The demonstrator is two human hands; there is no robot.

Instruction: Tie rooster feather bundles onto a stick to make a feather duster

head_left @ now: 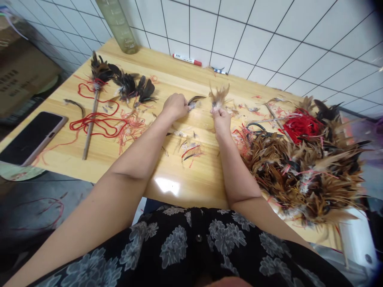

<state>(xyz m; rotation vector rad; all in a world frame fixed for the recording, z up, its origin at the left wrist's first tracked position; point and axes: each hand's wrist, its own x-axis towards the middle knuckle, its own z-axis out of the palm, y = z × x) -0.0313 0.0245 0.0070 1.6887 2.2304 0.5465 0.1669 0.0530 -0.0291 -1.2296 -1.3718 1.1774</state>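
Observation:
My left hand (pixel 176 107) is closed in a pinch on a single dark feather (pixel 196 99) just above the wooden table (pixel 167 175). My right hand (pixel 220 118) is closed around the quills of a small bunch of brown feathers (pixel 219 95), which fan upward. The two hands are close together near the table's middle. A stick with dark feathers tied at its top (pixel 95 91) lies at the left, with red string (pixel 95 121) looped around it. Loose feather scraps and red thread bits (pixel 188 149) lie below my hands.
A large heap of brown and black feathers (pixel 308 167) with a red string bundle (pixel 301 125) fills the right side. Scissors (pixel 263 129) lie beside it. A phone (pixel 32 137) sits at the left edge. A bottle (pixel 119 26) and a red marker (pixel 187 59) stand by the tiled wall.

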